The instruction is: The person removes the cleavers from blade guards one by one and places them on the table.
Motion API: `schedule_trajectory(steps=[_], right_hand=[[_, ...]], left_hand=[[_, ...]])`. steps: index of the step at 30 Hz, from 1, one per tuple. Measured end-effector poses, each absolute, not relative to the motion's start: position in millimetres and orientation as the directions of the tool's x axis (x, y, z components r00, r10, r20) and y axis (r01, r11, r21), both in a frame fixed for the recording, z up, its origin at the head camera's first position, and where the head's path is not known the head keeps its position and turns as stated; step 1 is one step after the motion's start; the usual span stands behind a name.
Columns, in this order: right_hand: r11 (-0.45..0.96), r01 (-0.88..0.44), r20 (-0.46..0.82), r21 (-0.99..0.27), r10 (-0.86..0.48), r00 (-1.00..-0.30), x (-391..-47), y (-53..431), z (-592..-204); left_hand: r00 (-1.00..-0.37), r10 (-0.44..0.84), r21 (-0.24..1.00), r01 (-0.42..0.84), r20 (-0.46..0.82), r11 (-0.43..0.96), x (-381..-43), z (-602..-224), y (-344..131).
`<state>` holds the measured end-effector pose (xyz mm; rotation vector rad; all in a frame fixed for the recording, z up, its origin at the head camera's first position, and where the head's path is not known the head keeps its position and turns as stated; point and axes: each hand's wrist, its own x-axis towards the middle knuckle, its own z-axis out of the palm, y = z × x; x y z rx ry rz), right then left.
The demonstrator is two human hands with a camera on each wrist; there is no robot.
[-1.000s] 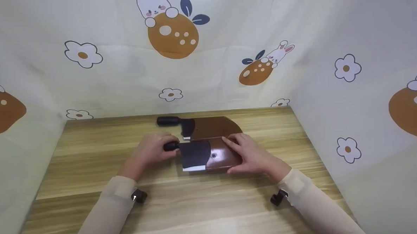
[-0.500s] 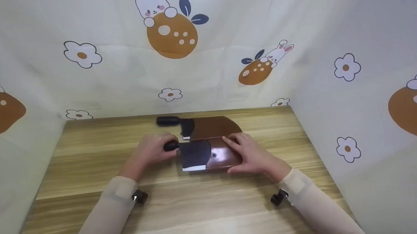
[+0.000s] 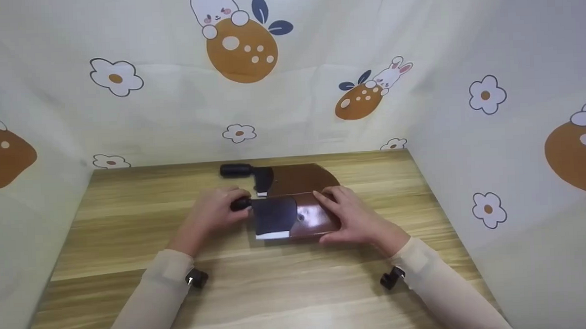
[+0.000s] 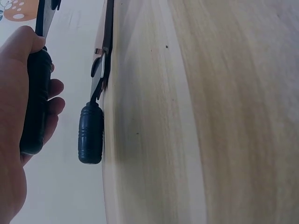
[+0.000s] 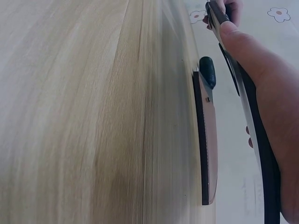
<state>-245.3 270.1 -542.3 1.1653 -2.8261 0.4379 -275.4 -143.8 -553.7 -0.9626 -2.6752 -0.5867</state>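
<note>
My left hand (image 3: 220, 207) grips the black handle (image 4: 38, 102) of a cleaver, fingers wrapped round it. Its dark blade (image 3: 275, 217), with a bright strip along the near edge, runs into a glossy brown sheath (image 3: 311, 218) with a round stud. At the sheath's right end my right hand (image 3: 354, 216) holds it, thumb on the near edge and fingers on the far one. In both wrist views this cleaver is held up off the table. Just behind it, a second cleaver (image 3: 264, 178) lies in a brown sheath (image 3: 301, 176), its black handle (image 4: 91, 133) pointing left.
The wood-grain table (image 3: 298, 293) spreads beneath both forearms. Pale cloth walls (image 3: 172, 110) printed with rabbits and flowers stand behind it and on both sides. The second cleaver lies near the table's back edge. A small black device sits on each wrist.
</note>
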Motion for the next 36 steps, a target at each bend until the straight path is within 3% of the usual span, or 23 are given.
schedule_trajectory(steps=[36], right_hand=[[0.692, -0.684, 0.141, -0.231, -0.671, -0.728, -244.8, 276.0, -543.2]], left_hand=[[-0.785, 0.54, 0.323, 0.618, 0.303, 0.717, -275.9, -555.8, -147.1]])
